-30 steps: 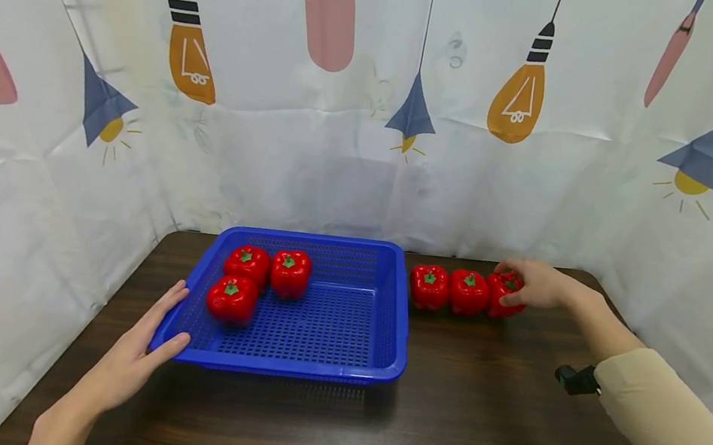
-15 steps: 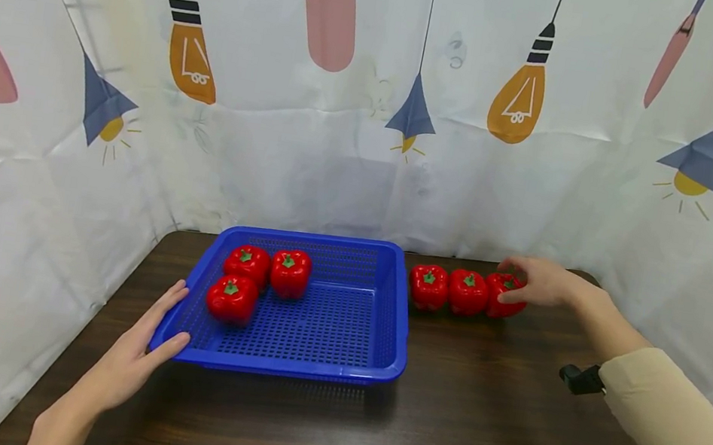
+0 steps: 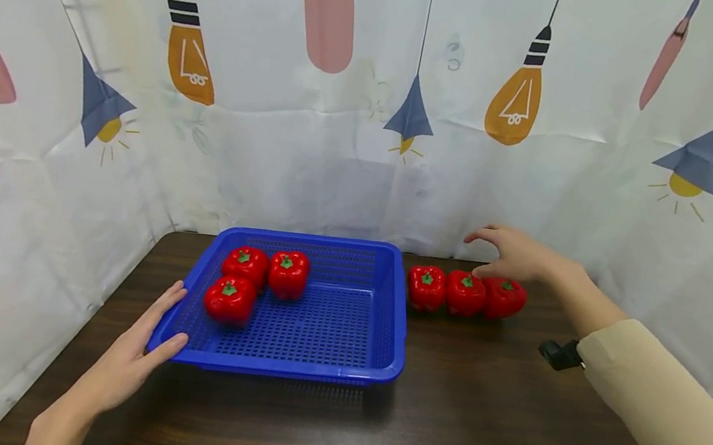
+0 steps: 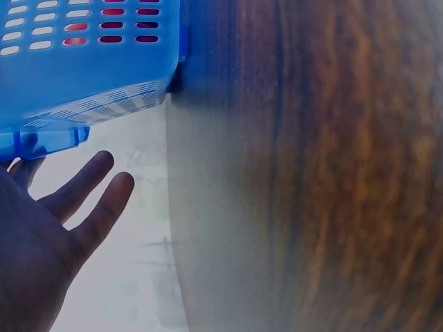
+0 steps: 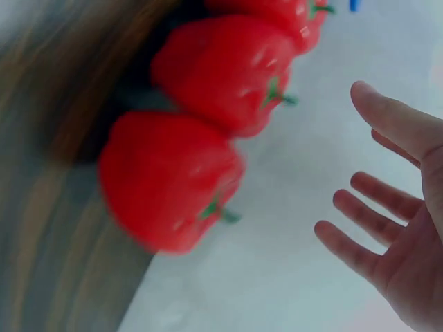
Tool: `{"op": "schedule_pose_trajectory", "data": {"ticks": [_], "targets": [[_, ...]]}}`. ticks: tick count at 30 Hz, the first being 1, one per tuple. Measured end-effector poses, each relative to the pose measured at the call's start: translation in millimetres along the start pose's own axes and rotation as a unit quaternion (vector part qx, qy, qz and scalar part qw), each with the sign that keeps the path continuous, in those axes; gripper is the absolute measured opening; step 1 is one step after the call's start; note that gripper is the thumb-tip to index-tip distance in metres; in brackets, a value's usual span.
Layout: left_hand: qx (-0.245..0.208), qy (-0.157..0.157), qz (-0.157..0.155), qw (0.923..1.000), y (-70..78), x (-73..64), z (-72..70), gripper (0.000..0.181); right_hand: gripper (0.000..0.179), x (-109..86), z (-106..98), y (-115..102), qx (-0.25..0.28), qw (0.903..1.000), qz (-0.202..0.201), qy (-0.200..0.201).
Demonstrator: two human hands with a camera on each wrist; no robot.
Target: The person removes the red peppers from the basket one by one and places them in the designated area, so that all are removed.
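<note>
My right hand (image 3: 512, 253) hovers over the right end of a row of 3 red bell peppers, its fingers apart and nothing in them. The row holds a left pepper (image 3: 426, 288), a middle pepper (image 3: 465, 294) and a right pepper (image 3: 504, 299); in the right wrist view the nearest pepper (image 5: 169, 181) lies apart from the fingers. My left hand (image 3: 129, 354) rests at the left rim of a blue plastic basket (image 3: 295, 369), fingers extended. Inside its left part sit 3 more peppers: a rear one (image 3: 245, 265), a front one (image 3: 230, 300) and one to the right (image 3: 288, 274).
Basket and row stand side by side on a dark wooden table (image 3: 439, 416), towards its back edge. Behind it hangs a white curtain (image 3: 329, 173) printed with lamps and bulbs. A small black device (image 3: 561, 354) is at the right sleeve's cuff.
The right hand has let go of the rightmost pepper and risen up and to the left. That pepper stays in the row. The left hand has stayed at the basket.
</note>
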State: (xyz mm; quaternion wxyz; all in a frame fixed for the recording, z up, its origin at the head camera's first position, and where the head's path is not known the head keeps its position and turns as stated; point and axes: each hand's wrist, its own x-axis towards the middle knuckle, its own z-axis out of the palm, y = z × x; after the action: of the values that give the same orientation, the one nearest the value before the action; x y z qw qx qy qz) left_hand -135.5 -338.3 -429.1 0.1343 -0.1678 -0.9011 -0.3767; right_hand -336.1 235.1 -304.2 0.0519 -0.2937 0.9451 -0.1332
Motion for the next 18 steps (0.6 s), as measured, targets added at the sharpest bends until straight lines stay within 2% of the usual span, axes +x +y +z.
{"op": "schedule_pose_trajectory", "data": {"ticks": [6, 9, 14, 18], "targets": [[0.000, 0.002, 0.001, 1.0000, 1.2, -1.2, -0.3, 0.071, 0.049, 26.3, -7.8, -37.2, -0.029, 0.9977, -0.060, -0.011], [0.000, 0.000, 0.000, 1.0000, 1.4, -0.9, -0.7, 0.071, 0.055, 39.2, -8.9, -57.0, -0.028, 0.9955, -0.089, -0.018], [-0.001, -0.005, 0.000, 1.0000, 1.8, 0.7, -0.9, 0.071, 0.064, 57.9, -6.2, -86.9, -0.019, 0.9927, -0.113, -0.037], [0.002, -0.004, 0.001, 1.0000, 2.1, 0.7, -0.7, 0.071, 0.063, 71.9, 0.3, -107.6, -0.026, 0.9906, -0.125, -0.049]]}}
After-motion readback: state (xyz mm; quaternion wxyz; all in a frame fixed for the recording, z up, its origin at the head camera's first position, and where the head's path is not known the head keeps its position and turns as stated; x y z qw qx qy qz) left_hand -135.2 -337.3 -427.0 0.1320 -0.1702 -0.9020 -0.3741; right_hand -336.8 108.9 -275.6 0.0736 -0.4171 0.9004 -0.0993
